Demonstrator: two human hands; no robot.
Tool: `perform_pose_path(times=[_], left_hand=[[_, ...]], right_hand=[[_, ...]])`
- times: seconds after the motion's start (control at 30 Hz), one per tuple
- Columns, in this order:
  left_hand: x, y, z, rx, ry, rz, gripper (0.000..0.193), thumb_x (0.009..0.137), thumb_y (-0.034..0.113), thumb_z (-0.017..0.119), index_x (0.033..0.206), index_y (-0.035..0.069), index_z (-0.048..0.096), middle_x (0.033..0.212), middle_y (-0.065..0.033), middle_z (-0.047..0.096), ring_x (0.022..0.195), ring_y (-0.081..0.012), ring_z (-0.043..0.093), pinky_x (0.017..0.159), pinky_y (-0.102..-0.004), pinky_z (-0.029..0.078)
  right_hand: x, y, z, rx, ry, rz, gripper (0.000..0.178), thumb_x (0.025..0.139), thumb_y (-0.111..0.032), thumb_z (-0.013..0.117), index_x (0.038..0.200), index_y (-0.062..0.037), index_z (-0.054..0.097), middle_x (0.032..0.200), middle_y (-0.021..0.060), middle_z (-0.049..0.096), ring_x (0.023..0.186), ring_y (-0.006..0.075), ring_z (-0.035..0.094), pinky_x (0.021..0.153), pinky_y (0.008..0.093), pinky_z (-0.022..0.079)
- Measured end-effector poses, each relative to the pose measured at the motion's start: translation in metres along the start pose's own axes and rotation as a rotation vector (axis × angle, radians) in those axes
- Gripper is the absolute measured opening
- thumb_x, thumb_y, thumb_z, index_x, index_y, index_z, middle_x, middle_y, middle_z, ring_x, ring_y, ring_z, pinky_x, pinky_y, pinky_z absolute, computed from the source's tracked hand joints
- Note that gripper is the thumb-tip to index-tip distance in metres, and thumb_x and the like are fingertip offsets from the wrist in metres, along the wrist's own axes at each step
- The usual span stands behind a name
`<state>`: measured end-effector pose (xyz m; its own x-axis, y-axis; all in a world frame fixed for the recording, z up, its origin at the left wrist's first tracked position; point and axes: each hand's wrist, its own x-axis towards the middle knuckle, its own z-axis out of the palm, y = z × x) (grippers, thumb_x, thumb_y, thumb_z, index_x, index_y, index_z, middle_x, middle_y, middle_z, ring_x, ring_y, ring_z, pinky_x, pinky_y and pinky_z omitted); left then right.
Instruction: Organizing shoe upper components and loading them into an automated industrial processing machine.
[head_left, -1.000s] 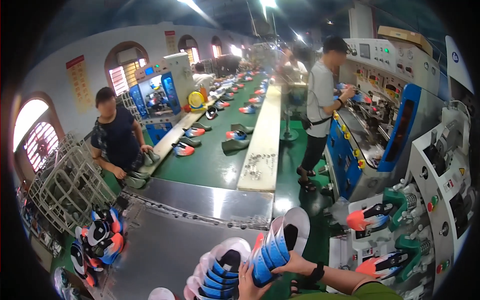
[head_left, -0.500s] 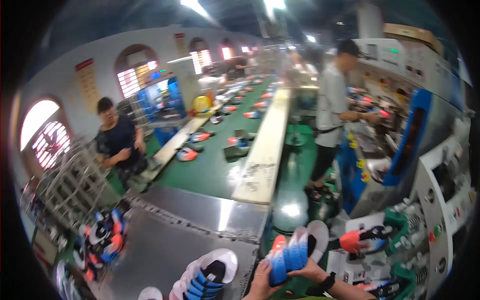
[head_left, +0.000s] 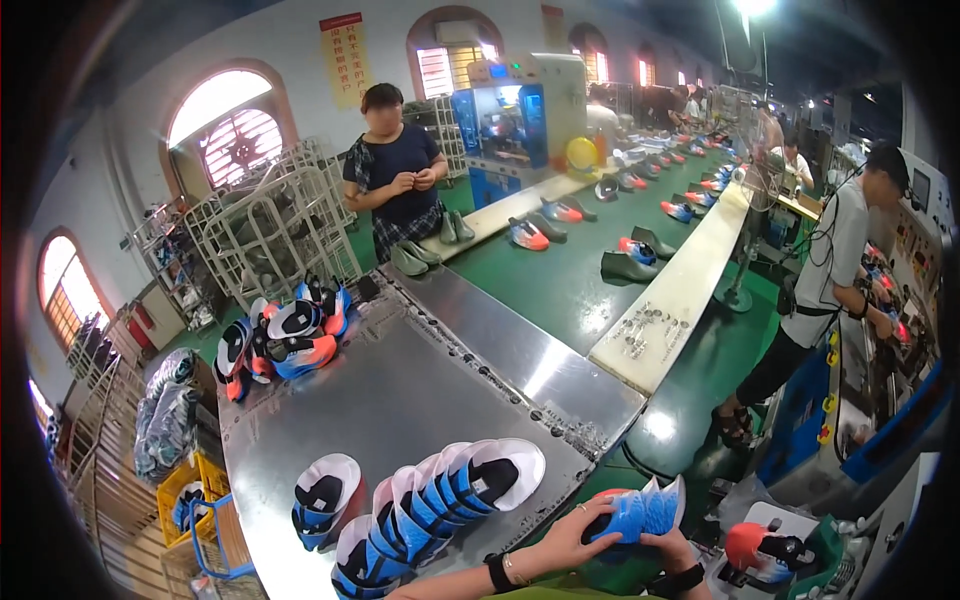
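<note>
Just past the metal table's right edge, both my hands hold a short nested stack of blue shoe uppers (head_left: 650, 510) with some orange-red, lying sideways. My left hand (head_left: 568, 540) wraps its left end with the fingers over the top. Around the lower right side closes my right hand (head_left: 672, 548), its fingers partly hidden. On the metal table (head_left: 400, 390), left of my hands, lies a long row of nested blue-and-white shoe uppers (head_left: 440, 505). A separate upper (head_left: 328, 497) stands beside that row.
A heap of shoe uppers (head_left: 290, 335) lies at the table's far left corner. Ahead, a green conveyor (head_left: 560, 270) carries shoes and dark shoe lasts. One person (head_left: 400, 180) stands beyond the table; another (head_left: 830, 250) works at a machine on the right. An orange-and-blue shoe (head_left: 765, 550) sits near my right hand.
My view has swung left, bringing more of the table into sight. The held stack has tipped from upright to sideways, and my left hand now reaches over it.
</note>
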<state>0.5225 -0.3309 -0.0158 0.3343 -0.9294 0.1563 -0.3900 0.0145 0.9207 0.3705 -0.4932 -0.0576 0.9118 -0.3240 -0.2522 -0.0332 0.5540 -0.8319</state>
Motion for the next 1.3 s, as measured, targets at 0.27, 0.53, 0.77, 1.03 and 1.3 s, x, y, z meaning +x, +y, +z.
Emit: perform_pose_path(times=[0.27, 0.53, 0.77, 1.03, 1.3], left_hand=[[0.009, 0.01, -0.028, -0.622, 0.216, -0.167, 0.018, 0.09, 0.014, 0.048, 0.1, 0.0, 0.055, 0.106, -0.0116, 0.059, 0.09, -0.0101, 0.056, 0.061, -0.0179, 0.047], [0.022, 0.004, -0.033, -0.895, 0.246, -0.184, 0.017, 0.09, 0.016, 0.049, 0.09, 0.0, 0.055, 0.087, -0.0089, 0.063, 0.062, -0.007, 0.054, 0.055, -0.0168, 0.042], [0.088, 0.075, -0.032, -0.536, -0.201, 0.19, 0.068, 0.087, 0.009, 0.053, 0.141, 0.01, 0.011, 0.061, 0.0044, 0.039, 0.055, -0.0044, 0.036, 0.05, -0.0203, 0.032], [0.111, 0.19, -0.004, -0.412, -0.811, 0.607, 0.035, 0.086, 0.02, 0.056, 0.112, -0.002, 0.05, 0.066, -0.0113, 0.053, 0.056, -0.0096, 0.047, 0.051, -0.0245, 0.039], [0.068, -0.01, 0.006, -0.473, -0.473, 0.023, 0.026, 0.087, 0.017, 0.056, 0.11, 0.005, 0.055, 0.078, -0.0011, 0.055, 0.071, -0.0064, 0.048, 0.063, -0.019, 0.04]], right_hand=[[-0.003, -0.001, 0.003, 0.154, -0.151, 0.03, 0.094, 0.062, -0.026, 0.078, 0.133, -0.0019, 0.023, 0.125, 0.0115, 0.045, 0.113, 0.0229, 0.047, 0.096, 0.0377, 0.039], [-0.008, -0.011, 0.018, 0.215, -0.156, -0.022, 0.094, 0.062, -0.027, 0.078, 0.134, -0.0029, 0.022, 0.126, 0.0116, 0.045, 0.113, 0.0233, 0.047, 0.096, 0.038, 0.039], [-0.029, -0.022, 0.043, 0.337, -0.076, -0.081, 0.084, 0.064, -0.025, 0.075, 0.131, -0.0015, 0.03, 0.124, 0.0122, 0.046, 0.111, 0.0251, 0.049, 0.097, 0.039, 0.037], [-0.044, 0.0, -0.061, 0.417, 0.182, -0.281, 0.075, 0.068, -0.026, 0.072, 0.128, -0.0004, 0.036, 0.127, 0.011, 0.044, 0.113, 0.0241, 0.046, 0.099, 0.0384, 0.034], [-0.064, 0.053, -0.136, 0.265, 0.002, -0.201, 0.076, 0.067, -0.028, 0.073, 0.128, -0.0008, 0.037, 0.126, 0.0104, 0.045, 0.112, 0.0227, 0.047, 0.099, 0.037, 0.034]])
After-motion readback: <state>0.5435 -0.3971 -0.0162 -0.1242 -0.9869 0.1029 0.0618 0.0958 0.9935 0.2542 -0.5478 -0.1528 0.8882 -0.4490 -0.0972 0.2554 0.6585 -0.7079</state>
